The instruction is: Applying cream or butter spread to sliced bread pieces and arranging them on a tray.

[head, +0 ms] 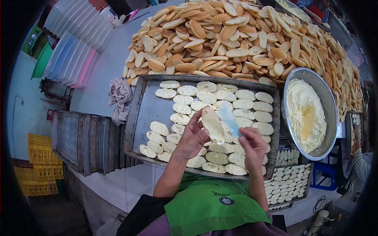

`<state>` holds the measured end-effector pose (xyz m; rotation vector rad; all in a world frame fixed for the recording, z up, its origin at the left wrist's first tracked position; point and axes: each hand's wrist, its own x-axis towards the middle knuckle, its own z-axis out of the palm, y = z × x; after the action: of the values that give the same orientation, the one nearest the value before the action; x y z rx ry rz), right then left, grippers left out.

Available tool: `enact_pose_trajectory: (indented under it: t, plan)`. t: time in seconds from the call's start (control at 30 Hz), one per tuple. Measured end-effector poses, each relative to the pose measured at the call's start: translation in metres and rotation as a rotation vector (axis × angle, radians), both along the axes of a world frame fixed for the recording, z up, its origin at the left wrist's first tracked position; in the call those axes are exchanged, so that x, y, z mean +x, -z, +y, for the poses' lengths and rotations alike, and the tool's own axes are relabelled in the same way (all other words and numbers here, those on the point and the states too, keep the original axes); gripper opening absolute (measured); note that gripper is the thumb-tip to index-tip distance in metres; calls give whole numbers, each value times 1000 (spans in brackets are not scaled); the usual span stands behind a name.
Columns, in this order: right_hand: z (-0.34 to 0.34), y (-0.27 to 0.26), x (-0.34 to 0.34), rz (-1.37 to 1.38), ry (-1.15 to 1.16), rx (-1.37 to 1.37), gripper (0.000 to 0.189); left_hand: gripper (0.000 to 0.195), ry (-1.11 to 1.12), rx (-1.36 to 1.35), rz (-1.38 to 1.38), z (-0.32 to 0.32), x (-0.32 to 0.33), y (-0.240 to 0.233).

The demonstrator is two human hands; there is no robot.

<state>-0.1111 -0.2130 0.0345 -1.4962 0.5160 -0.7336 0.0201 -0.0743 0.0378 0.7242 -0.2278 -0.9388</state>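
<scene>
My left hand point(193, 137) holds up an oval bread slice point(212, 125) with a pale spread on its face, above a metal baking tray point(153, 77). In my right hand point(252, 144) is a light blue spatula point(229, 119), blurred, just right of the slice. Rows of coated bread slices point(262, 116) lie in the tray's middle and right, with a few more at its lower left. To the right of the tray stands a steel bowl point(333, 129) of pale yellow cream point(307, 115). Behind the tray rises a large heap of halved oval bread point(236, 53).
A crumpled cloth point(119, 98) lies left of the tray. Empty baking trays point(69, 138) stand stacked beyond it, below nested plastic bins point(69, 59). Filled trays point(288, 185) sit lower right, near a blue stool point(323, 174). Other people are at the right, one in a striped sleeve point(361, 163).
</scene>
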Motion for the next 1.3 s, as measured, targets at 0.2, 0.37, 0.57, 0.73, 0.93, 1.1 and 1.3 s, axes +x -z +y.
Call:
enact_pose_trajectory:
  t: [0.2,0.37,0.57,0.73,0.93,1.1,1.3]
  plan:
    - [-25,-4,-17,287,103,-682,23,66,-202,-93,-105,10,15,4]
    - [-10,-11,-14,153,48,-374,25,71,-213,12,-432,7,20,-1]
    - [-28,-4,-28,310,-122,-259,22,72,-216,-42,-182,19,30,-8]
    - [-28,-13,-21,337,-240,145,17,71,25,-242,-73,14,20,-3]
    - [-31,-28,-23,437,-275,317,16,73,-122,51,-351,13,26,0]
    - [-28,-5,-23,29,-150,-268,20,72,-58,107,-151,10,16,-3]
    - [-20,-7,-12,186,4,-772,34,82,123,127,-21,8,-6,10]
